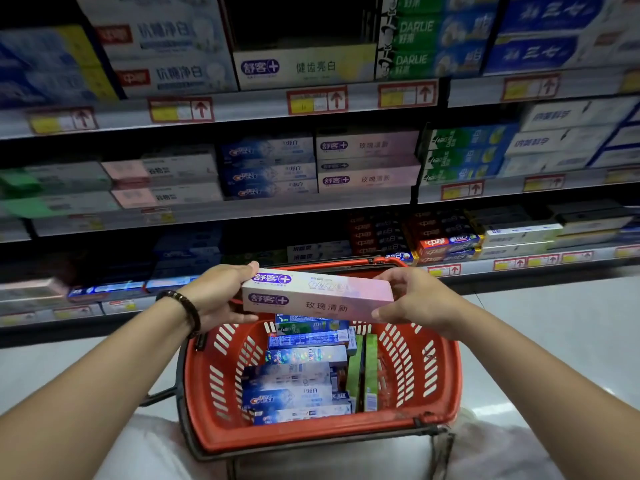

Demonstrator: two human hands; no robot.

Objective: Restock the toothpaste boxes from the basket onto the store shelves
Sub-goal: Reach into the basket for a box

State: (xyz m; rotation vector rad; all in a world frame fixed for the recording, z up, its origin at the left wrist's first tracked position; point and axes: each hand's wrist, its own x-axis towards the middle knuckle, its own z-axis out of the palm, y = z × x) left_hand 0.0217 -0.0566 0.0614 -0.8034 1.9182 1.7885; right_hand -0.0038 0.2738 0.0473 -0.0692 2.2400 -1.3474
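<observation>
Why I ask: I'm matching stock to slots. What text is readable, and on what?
"舒客+ 玫瑰清新": held pink box; pink boxes, middle shelf.
"舒客+ 健齿亮白": yellow box, top shelf.
"DARLIE": green boxes, top shelf.
"中華 抗糖净白": white boxes, top shelf.
"Crest": blue box in basket.
Too blurred to read: shelf price tags.

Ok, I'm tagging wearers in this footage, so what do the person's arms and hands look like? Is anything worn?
No sleeves show on either arm, up to the frame's edge. The left hand is ungloved, and a bracelet of dark round beads circles its wrist. The right hand is ungloved too, with no watch or band at its wrist. No rings show on the visible fingers.
</observation>
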